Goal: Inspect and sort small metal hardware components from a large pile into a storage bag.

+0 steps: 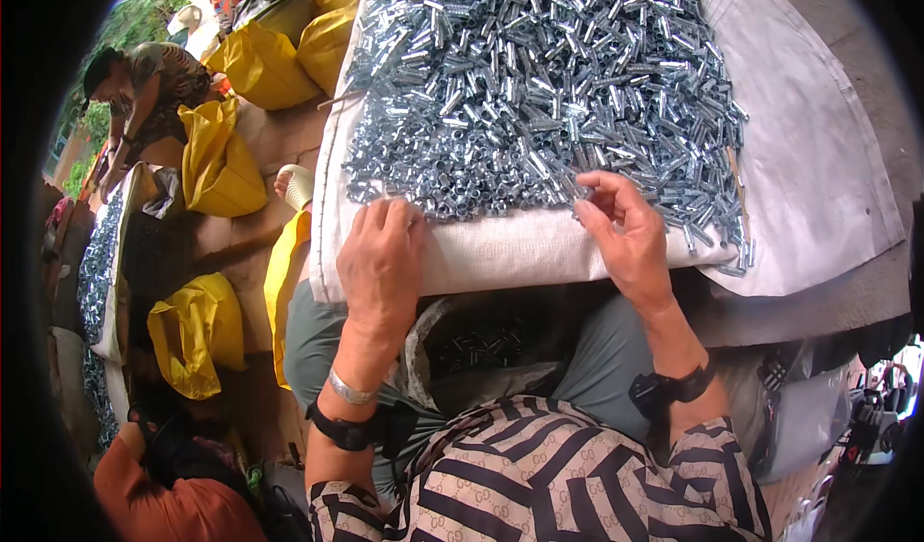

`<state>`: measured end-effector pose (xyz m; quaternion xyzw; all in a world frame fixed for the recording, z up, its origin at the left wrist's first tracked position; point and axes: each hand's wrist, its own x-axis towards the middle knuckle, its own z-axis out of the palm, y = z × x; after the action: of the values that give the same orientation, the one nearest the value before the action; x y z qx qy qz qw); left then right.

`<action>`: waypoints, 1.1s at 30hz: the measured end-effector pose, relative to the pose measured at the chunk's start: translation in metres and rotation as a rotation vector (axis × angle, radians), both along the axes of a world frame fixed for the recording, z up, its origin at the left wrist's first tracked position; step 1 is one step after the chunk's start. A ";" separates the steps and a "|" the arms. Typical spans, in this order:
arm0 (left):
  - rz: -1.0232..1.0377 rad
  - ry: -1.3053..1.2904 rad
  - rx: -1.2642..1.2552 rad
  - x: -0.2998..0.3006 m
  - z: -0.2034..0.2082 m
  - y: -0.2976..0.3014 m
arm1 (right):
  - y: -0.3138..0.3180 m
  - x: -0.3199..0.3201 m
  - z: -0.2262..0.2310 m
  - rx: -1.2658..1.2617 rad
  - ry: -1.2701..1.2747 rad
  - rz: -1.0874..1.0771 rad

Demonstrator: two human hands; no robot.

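Observation:
A broad heap of shiny metal sleeves (577,70) covers a white woven sheet (520,253) in front of me. Short metal rings (433,167) gather at its near left part. My left hand (380,258) rests at the heap's near left edge, fingers curled and closed; whatever they hold is hidden. At the near edge farther right, my right hand (626,234) has thumb and forefinger bent toward each other around something small by the sleeves, too small to make out. Below the sheet, between my knees, a dark open sack (491,364) holds some small pieces.
Several yellow sacks (221,157) stand on the brown floor to the left. A person (144,99) bends over another metal heap (99,272) there, and an orange sleeve (173,503) shows at lower left. Loose sleeves (739,258) lie at the sheet's right corner.

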<state>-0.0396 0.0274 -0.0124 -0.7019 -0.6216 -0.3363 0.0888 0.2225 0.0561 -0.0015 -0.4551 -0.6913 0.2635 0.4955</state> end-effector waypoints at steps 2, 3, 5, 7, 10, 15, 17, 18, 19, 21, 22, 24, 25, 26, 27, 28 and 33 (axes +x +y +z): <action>-0.022 0.001 0.015 -0.001 0.000 0.000 | -0.007 0.002 -0.009 -0.130 0.187 0.086; -0.041 0.002 0.030 -0.002 0.001 -0.001 | -0.010 0.000 -0.013 -0.157 0.241 0.093; -0.069 -0.013 0.034 0.000 0.003 0.004 | -0.018 -0.001 -0.015 -0.196 0.257 0.104; -0.091 -0.023 0.038 -0.001 0.003 0.003 | -0.025 -0.006 -0.015 -0.234 0.276 0.124; -0.100 -0.129 0.079 -0.002 0.001 -0.001 | -0.037 -0.012 -0.015 -0.261 0.339 0.162; -0.459 -1.305 -0.435 0.010 0.007 -0.039 | -0.057 -0.024 -0.002 -0.366 0.480 0.297; -0.533 -1.511 -0.556 0.016 0.007 -0.052 | -0.064 -0.032 0.005 -0.353 0.491 0.325; -0.573 -1.571 -0.564 0.019 0.006 -0.058 | -0.067 -0.035 0.007 -0.342 0.502 0.354; -0.582 -1.591 -0.560 0.021 0.005 -0.063 | -0.069 -0.037 0.006 -0.327 0.502 0.390; -0.607 -1.638 -0.568 0.024 0.008 -0.073 | -0.076 -0.039 0.011 -0.296 0.467 0.389; -0.615 -1.642 -0.580 0.025 0.011 -0.078 | -0.080 -0.040 0.013 -0.266 0.435 0.387; -0.621 -1.654 -0.562 0.027 0.013 -0.085 | -0.087 -0.040 0.013 -0.251 0.403 0.396; -0.623 -1.664 -0.546 0.027 0.014 -0.088 | -0.091 -0.041 0.014 -0.238 0.375 0.406; -0.628 -1.664 -0.542 0.026 0.012 -0.092 | -0.095 -0.042 0.014 -0.233 0.372 0.405; -0.643 -1.636 -0.507 0.025 0.009 -0.094 | -0.098 -0.044 0.016 -0.238 0.372 0.416; -0.657 -1.607 -0.470 0.024 0.007 -0.096 | -0.102 -0.046 0.017 -0.241 0.371 0.426; -0.710 -1.666 -0.371 0.024 0.003 -0.111 | -0.117 -0.055 0.023 -0.177 0.336 0.439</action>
<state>-0.0157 -0.0834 -0.0098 -0.3858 -0.2768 -0.6350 -0.6093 0.1679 -0.0606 0.0212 -0.2862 -0.6557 0.4955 0.4926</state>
